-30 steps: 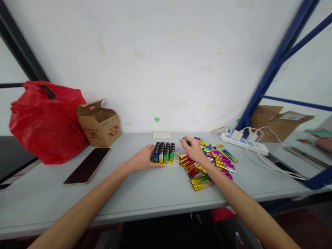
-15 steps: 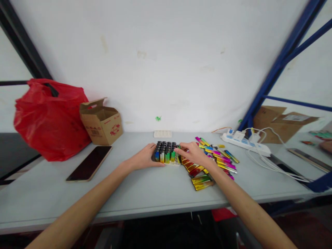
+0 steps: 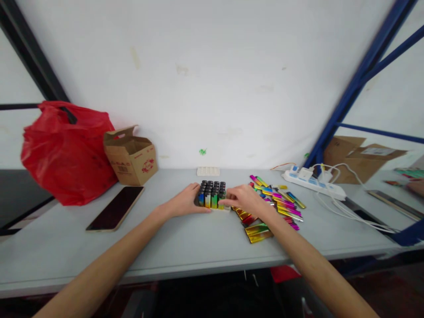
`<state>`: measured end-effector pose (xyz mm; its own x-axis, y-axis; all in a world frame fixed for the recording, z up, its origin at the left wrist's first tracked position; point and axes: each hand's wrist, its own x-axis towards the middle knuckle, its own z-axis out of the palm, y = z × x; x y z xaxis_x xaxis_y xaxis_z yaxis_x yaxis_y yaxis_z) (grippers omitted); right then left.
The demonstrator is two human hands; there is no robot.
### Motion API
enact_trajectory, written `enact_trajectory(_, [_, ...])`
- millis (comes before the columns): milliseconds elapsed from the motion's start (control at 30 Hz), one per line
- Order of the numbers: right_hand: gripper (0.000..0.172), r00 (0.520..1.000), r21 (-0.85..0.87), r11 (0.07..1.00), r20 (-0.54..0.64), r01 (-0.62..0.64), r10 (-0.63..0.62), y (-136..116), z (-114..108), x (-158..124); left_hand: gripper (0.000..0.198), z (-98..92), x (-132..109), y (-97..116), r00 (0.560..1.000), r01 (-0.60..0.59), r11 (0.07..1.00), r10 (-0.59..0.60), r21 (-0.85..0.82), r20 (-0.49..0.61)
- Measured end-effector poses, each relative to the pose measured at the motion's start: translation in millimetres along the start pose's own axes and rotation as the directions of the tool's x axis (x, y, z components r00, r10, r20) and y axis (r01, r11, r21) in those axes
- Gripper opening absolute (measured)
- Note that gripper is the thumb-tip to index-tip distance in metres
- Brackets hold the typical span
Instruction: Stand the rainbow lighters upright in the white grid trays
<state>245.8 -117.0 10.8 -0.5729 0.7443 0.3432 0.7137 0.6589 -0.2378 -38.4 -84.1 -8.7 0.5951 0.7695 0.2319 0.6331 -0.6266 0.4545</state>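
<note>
Upright lighters (image 3: 213,199) with black tops stand in close rows in a pale tray (image 3: 227,209) in the middle of the table. My left hand (image 3: 184,202) braces the tray's left side, thumb along the front and fingers behind. At the right end, my right hand (image 3: 239,197) has its fingers curled, thumb and fingertips pinched around a lighter in the end row; that lighter is mostly covered by the hand. A pile of loose shiny lighters (image 3: 285,204), in gold, pink, red and blue, lies beside and partly beneath my right forearm.
A second pale tray (image 3: 208,171) lies by the wall. On the left are a phone (image 3: 115,208), an open cardboard box (image 3: 132,161) and a red plastic bag (image 3: 69,154). A white power strip (image 3: 314,183) with cables lies at the right, near a blue metal frame (image 3: 357,84).
My right hand has shifted slightly down and its fingers have curled in closer to the end row, covering more of it. The left hand keeps its place against the tray.
</note>
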Motion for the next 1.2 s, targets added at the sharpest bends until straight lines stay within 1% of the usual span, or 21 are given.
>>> enact_trajectory(67, [0.052,0.996,-0.050,0.996,-0.045,-0.073,0.071,14,-9,-2,0.085,0.7,0,-1,1.000,0.018,1.000,-0.018,0.003,-0.003])
enact_trajectory(133, [0.047,0.977,-0.110,0.976,-0.125,-0.187,0.173,38,-20,-7,0.087,1.1,1,-2,1.000,0.031,1.000,-0.031,0.007,-0.003])
enact_trajectory(233, [0.029,0.927,-0.198,0.916,-0.213,-0.349,0.307,84,-35,-19,0.090,0.9,1,-1,0.999,0.044,0.999,-0.044,0.018,0.004])
enact_trajectory(267, [0.026,0.911,-0.226,0.892,-0.232,-0.391,0.341,101,-40,-25,0.090,0.7,1,-1,0.999,0.046,0.999,-0.046,0.021,0.002])
enact_trajectory(300, [0.028,0.891,-0.241,0.866,-0.239,-0.439,0.386,117,-44,-33,0.090,0.5,1,-1,0.999,0.047,0.999,-0.047,0.022,0.000])
enact_trajectory(367, [0.039,0.841,-0.250,0.805,-0.215,-0.539,0.496,146,-52,-51,0.089,0.2,1,0,0.999,0.048,0.999,-0.048,0.022,-0.007])
enact_trajectory(400, [0.044,0.826,-0.255,0.786,-0.175,-0.564,0.536,159,-56,-60,0.088,0.1,1,0,0.999,0.046,0.999,-0.045,0.022,-0.007])
enact_trajectory(467, [0.040,0.778,-0.255,0.738,-0.125,-0.625,0.615,177,-61,-76,0.087,0.1,1,0,0.999,0.037,0.999,-0.037,0.019,-0.007])
enact_trajectory(533, [0.033,0.771,-0.222,0.741,-0.099,-0.634,0.630,186,-62,-84,0.086,0.2,1,-1,0.999,0.031,0.999,-0.031,0.016,-0.008])
enact_trajectory(633, [0.030,0.782,-0.130,0.772,-0.055,-0.622,0.621,188,-57,-83,0.085,0.3,1,-1,0.999,0.038,0.999,-0.038,0.033,0.002])
enact_trajectory(700, [0.028,0.780,-0.097,0.774,-0.048,-0.626,0.624,186,-53,-79,0.084,0.3,1,-1,0.999,0.044,0.998,-0.044,0.047,0.008])
enact_trajectory(867, [0.017,0.787,-0.111,0.781,-0.161,-0.615,0.596,185,-49,-71,0.089,0.8,2,-3,0.999,0.041,0.999,-0.041,0.032,0.001])
enact_trajectory(900, [0.016,0.786,-0.085,0.787,-0.191,-0.611,0.589,183,-48,-68,0.089,0.8,2,-4,0.999,0.040,0.999,-0.040,0.032,0.004])
enact_trajectory(933, [0.019,0.779,-0.020,0.796,-0.227,-0.604,0.585,180,-47,-66,0.089,0.5,3,-4,0.999,0.038,0.999,-0.038,0.032,0.004])
enact_trajectory(967, [0.023,0.765,0.088,0.805,-0.267,-0.586,0.586,175,-45,-62,0.088,0.0,3,-5,0.999,0.037,0.999,-0.037,0.032,0.001])
enact_trajectory(1000, [0.029,0.746,0.233,0.805,-0.301,-0.546,0.594,169,-43,-58,0.088,-0.6,3,-5,0.999,0.034,0.999,-0.034,0.032,0.000])
enact_trajectory(1033, [0.035,0.726,0.395,0.784,-0.323,-0.479,0.607,160,-40,-53,0.087,-1.5,3,-5,0.999,0.032,0.999,-0.032,0.031,0.000])
enact_trajectory(1067, [0.041,0.715,0.546,0.739,-0.324,-0.393,0.620,151,-37,-47,0.087,-2.4,3,-5,1.000,0.030,0.999,-0.030,0.030,-0.001])
enact_trajectory(1100, [0.047,0.717,0.663,0.681,-0.307,-0.310,0.625,140,-34,-41,0.087,-3.4,2,-4,1.000,0.028,0.999,-0.028,0.029,0.000])
enact_trajectory(1133, [0.051,0.731,0.746,0.620,-0.280,-0.242,0.623,129,-32,-34,0.086,-4.3,2,-4,1.000,0.027,0.999,-0.027,0.029,0.004])
enact_trajectory(1200, [0.056,0.783,0.858,0.486,-0.185,-0.166,0.593,106,-27,-21,0.085,-5.6,2,-2,0.999,0.031,0.999,-0.032,0.031,0.007])
